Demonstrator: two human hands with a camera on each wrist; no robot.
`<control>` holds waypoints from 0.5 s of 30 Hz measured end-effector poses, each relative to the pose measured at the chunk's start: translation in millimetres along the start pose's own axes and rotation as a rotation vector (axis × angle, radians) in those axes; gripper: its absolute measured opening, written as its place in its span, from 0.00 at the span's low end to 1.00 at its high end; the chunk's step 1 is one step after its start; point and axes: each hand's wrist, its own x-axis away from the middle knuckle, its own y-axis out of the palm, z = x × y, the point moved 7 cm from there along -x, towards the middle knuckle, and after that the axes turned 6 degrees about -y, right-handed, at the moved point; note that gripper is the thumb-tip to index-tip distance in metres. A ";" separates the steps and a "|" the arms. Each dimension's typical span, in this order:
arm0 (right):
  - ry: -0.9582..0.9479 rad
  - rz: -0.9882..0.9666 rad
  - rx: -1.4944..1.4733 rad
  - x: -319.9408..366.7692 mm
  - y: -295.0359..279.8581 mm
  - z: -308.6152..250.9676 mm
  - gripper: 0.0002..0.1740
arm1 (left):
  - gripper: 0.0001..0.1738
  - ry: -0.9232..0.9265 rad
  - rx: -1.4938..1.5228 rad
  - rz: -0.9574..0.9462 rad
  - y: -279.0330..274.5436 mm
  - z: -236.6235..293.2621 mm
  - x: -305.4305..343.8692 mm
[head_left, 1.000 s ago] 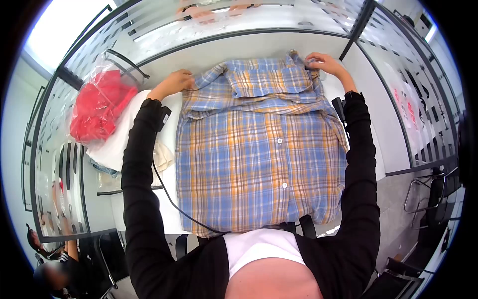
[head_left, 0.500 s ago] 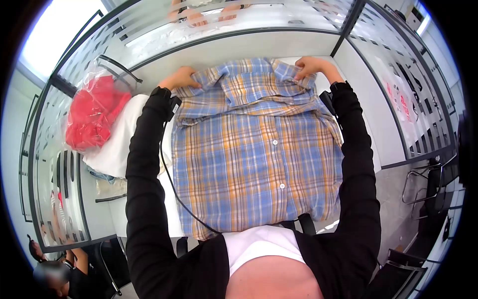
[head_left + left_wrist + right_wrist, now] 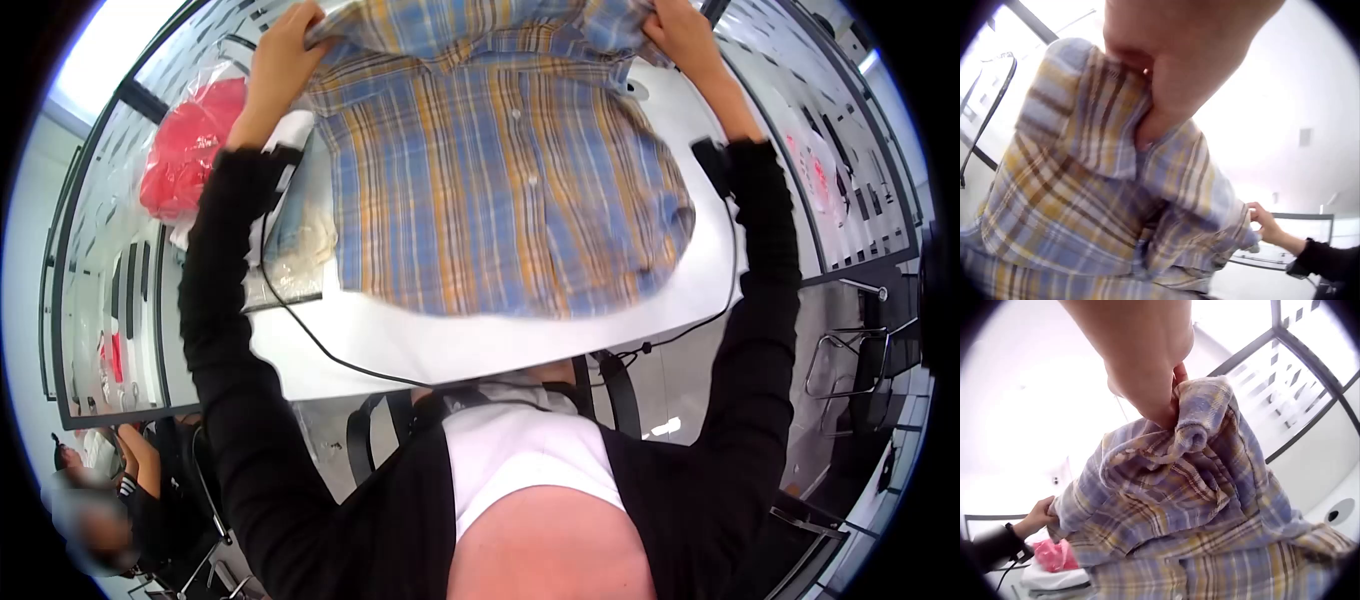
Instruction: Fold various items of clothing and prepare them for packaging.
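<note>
Evidently a partitioned bay: glazed partitions [image 3: 850, 205] with dark frames left and right, grey floor [image 3: 675, 380] below. Within it, a white table [image 3: 450, 342], its surface bare along the near strip and again to the right.

Over the table, the plaid shirt [image 3: 490, 200]: button front up, far end raised between two hands, hem toward the near edge. Blur; cannot tell whether the hem rests or floats just above.

Main hazard, in my judgement: uneven lift. One hand pulling harder would skew the front and crease it; a slack grip would drop a far corner and tuck cloth under itself.

Left of the shirt, a red garment in a clear bag [image 3: 190, 150]; nearer, a clear-wrapped packet [image 3: 285, 285] just beside the shirt's edge. A leftward swing could drag the packet.

Hands wide apart. Left hand [image 3: 280, 70] pinches the far left part, thumb on fabric; right hand [image 3: 690, 45] grips the far right, beside a rolled fold.

Dark cables [image 3: 400, 378] from the wrists could snag the hem if it sweeps near.

Smallest: white buttons [image 3: 532, 181], likely strained if the front is tugged sideways.
</note>
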 end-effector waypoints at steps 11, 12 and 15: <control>-0.278 -0.528 -0.264 186.0 2.3 -141.6 0.10 | 0.19 -0.083 0.370 -0.988 -3.7 74.5 234.7; -0.216 -0.528 -0.285 188.6 0.5 -138.7 0.11 | 0.20 -0.117 0.347 -0.839 -7.3 63.8 227.7; -0.086 -0.696 -0.390 177.1 -8.2 -135.5 0.12 | 0.21 -0.480 0.276 -0.626 -2.8 12.3 230.5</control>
